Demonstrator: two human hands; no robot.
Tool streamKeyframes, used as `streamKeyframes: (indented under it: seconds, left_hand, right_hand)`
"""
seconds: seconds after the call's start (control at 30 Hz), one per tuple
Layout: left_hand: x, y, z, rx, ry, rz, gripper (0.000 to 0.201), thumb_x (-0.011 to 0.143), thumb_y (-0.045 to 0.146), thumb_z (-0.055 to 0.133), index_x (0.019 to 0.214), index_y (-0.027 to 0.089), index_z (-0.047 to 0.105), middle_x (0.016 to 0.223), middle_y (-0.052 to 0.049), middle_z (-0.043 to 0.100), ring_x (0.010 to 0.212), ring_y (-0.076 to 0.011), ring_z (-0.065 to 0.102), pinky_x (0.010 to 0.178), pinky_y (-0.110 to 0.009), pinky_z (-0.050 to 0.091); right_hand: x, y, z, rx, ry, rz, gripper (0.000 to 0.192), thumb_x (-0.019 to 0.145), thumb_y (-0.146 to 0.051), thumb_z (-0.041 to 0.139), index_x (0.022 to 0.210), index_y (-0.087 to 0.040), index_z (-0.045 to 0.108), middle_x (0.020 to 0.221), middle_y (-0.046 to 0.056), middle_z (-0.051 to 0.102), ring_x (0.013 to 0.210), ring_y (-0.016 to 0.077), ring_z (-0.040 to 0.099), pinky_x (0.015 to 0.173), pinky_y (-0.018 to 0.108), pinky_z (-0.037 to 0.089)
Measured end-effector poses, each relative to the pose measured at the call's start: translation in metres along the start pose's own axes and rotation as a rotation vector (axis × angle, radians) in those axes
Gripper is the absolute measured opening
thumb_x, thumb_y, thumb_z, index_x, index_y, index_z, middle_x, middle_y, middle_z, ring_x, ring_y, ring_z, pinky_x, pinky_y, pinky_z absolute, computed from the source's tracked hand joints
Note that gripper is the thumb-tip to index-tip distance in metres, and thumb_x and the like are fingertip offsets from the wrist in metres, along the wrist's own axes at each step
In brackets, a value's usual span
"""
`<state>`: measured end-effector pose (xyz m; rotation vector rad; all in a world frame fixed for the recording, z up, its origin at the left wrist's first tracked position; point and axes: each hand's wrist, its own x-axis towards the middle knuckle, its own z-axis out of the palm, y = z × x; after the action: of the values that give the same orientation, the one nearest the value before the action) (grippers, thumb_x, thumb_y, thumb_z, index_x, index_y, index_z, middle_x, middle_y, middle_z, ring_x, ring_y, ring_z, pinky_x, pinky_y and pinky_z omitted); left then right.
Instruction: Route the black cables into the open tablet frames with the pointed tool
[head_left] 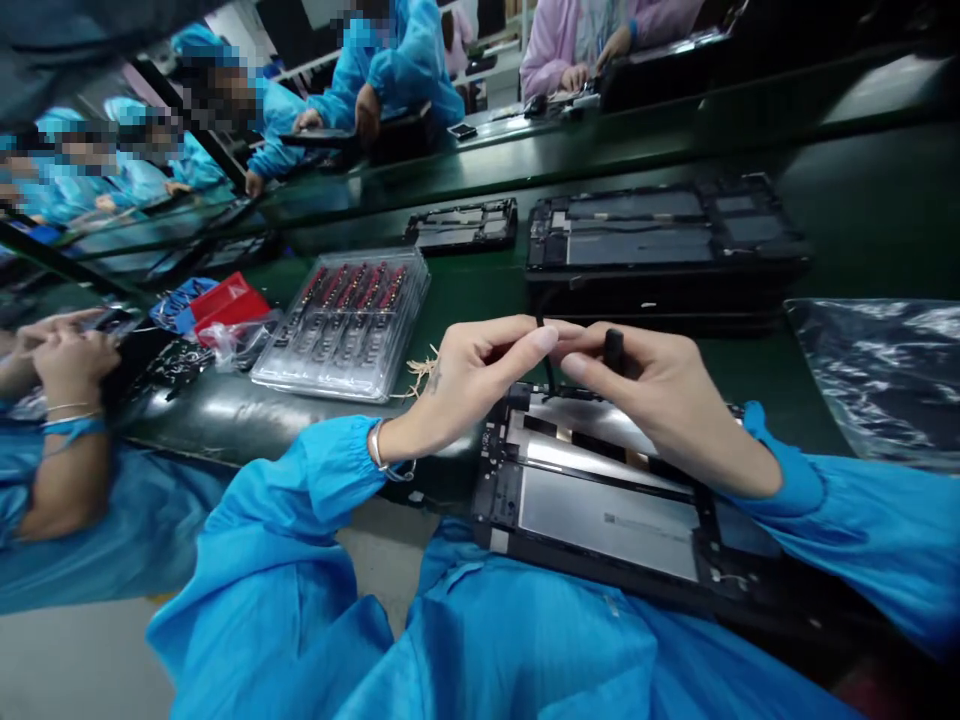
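My left hand (469,375) and my right hand (652,385) meet above the top edge of an opened tablet chassis (607,515) that rests on my lap and the table edge. Both pinch a thin black cable (546,365) that hangs down toward the chassis. My right hand also grips a short black tool (613,347) between its fingers. The chassis shows a silvery battery panel inside a black frame. My sleeves are bright blue, and a bracelet circles my left wrist.
A clear plastic tray (345,315) of small red-and-black parts lies to the left. A stack of opened tablets (660,245) and another chassis (461,225) stand behind. A dark plastic bag (877,370) lies right. A co-worker's hands (64,355) work at far left; more people sit across the green table (480,285).
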<state>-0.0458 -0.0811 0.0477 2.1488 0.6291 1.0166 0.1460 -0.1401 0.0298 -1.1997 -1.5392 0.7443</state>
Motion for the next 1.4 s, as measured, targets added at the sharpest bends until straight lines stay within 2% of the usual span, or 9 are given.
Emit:
streamKeyframes:
  seconds: [0.1, 0.23, 0.37, 0.5, 0.6, 0.73, 0.83, 1.03, 1.4]
  left_hand:
    - [0.0, -0.002, 0.006, -0.124, -0.021, -0.095, 0.036, 0.105, 0.048, 0.057, 0.115, 0.021, 0.08, 0.063, 0.002, 0.06, 0.061, -0.0119, 0.058, 0.056, -0.026, 0.047]
    - [-0.006, -0.007, 0.009, -0.085, 0.0, -0.069, 0.038, 0.108, 0.047, 0.052, 0.127, 0.023, 0.075, 0.06, 0.004, 0.058, 0.051, -0.0085, 0.049, 0.049, -0.024, 0.042]
    - [-0.015, -0.016, 0.001, 0.114, -0.163, 0.04, 0.04, 0.11, 0.043, 0.049, 0.139, 0.024, 0.068, 0.088, 0.0, 0.079, 0.059, -0.0091, 0.064, 0.056, -0.022, 0.05]
    - [-0.019, -0.028, -0.006, 0.299, -0.285, 0.138, 0.037, 0.109, 0.037, 0.051, 0.136, 0.021, 0.069, 0.126, -0.004, 0.076, 0.097, -0.0149, 0.078, 0.079, -0.021, 0.06]
    - [-0.018, -0.033, -0.005, 0.371, -0.305, 0.205, 0.035, 0.11, 0.034, 0.05, 0.134, 0.018, 0.07, 0.125, -0.004, 0.076, 0.107, -0.0167, 0.077, 0.086, -0.022, 0.06]
    - [-0.012, -0.035, 0.002, 0.411, -0.366, 0.292, 0.031, 0.11, 0.03, 0.048, 0.127, 0.016, 0.07, 0.112, -0.004, 0.079, 0.095, -0.0151, 0.077, 0.079, -0.023, 0.059]
    - [-0.006, -0.038, 0.009, 0.431, -0.388, 0.343, 0.029, 0.11, 0.027, 0.047, 0.118, 0.015, 0.071, 0.098, -0.006, 0.076, 0.087, -0.0156, 0.071, 0.075, -0.026, 0.056]
    - [0.002, -0.049, 0.024, 0.323, -0.574, 0.358, 0.028, 0.11, 0.027, 0.043, 0.128, 0.015, 0.061, 0.145, -0.016, 0.059, 0.13, -0.0253, 0.061, 0.104, -0.04, 0.056]
    - [0.001, -0.046, 0.03, 0.383, -0.657, 0.439, 0.03, 0.11, 0.024, 0.043, 0.13, 0.008, 0.058, 0.151, -0.021, 0.055, 0.139, -0.0285, 0.057, 0.114, -0.045, 0.053]
  right_hand:
    - [0.0, 0.001, 0.003, -0.005, -0.025, -0.008, 0.018, 0.092, -0.038, 0.072, 0.084, -0.022, 0.073, 0.072, -0.001, 0.065, 0.062, 0.0136, 0.053, 0.058, 0.029, 0.04]
    - [-0.005, -0.002, 0.002, -0.059, 0.04, -0.057, 0.018, 0.093, -0.034, 0.069, 0.079, -0.022, 0.067, 0.071, -0.001, 0.064, 0.063, 0.0135, 0.053, 0.059, 0.029, 0.041]
    - [-0.019, -0.004, -0.022, -0.192, 0.057, -0.089, 0.023, 0.096, -0.041, 0.066, 0.08, -0.024, 0.065, 0.078, 0.003, 0.065, 0.075, 0.0192, 0.059, 0.07, 0.035, 0.045]
    - [-0.034, 0.001, -0.061, -0.405, -0.147, 0.002, 0.02, 0.097, -0.041, 0.064, 0.083, -0.027, 0.067, 0.085, 0.003, 0.069, 0.078, 0.022, 0.061, 0.069, 0.037, 0.044]
    - [-0.042, 0.013, -0.084, -0.466, -0.298, 0.082, 0.023, 0.098, -0.046, 0.061, 0.086, -0.028, 0.069, 0.089, 0.003, 0.071, 0.08, 0.0233, 0.063, 0.066, 0.037, 0.045]
    - [-0.043, 0.03, -0.1, -0.493, -0.364, 0.157, 0.034, 0.095, -0.057, 0.06, 0.085, -0.027, 0.072, 0.085, 0.005, 0.071, 0.073, 0.0231, 0.063, 0.061, 0.036, 0.045]
    - [-0.039, 0.036, -0.104, -0.509, -0.382, 0.244, 0.038, 0.091, -0.061, 0.061, 0.084, -0.026, 0.074, 0.086, 0.005, 0.072, 0.068, 0.0221, 0.064, 0.059, 0.035, 0.045]
    - [-0.03, 0.041, -0.104, -0.538, -0.424, 0.279, 0.041, 0.089, -0.062, 0.061, 0.087, -0.024, 0.076, 0.078, 0.005, 0.072, 0.063, 0.0215, 0.062, 0.055, 0.034, 0.041]
    - [-0.029, 0.045, -0.103, -0.606, -0.438, 0.233, 0.031, 0.09, -0.051, 0.064, 0.077, -0.024, 0.074, 0.068, 0.002, 0.068, 0.054, 0.016, 0.054, 0.052, 0.032, 0.032]
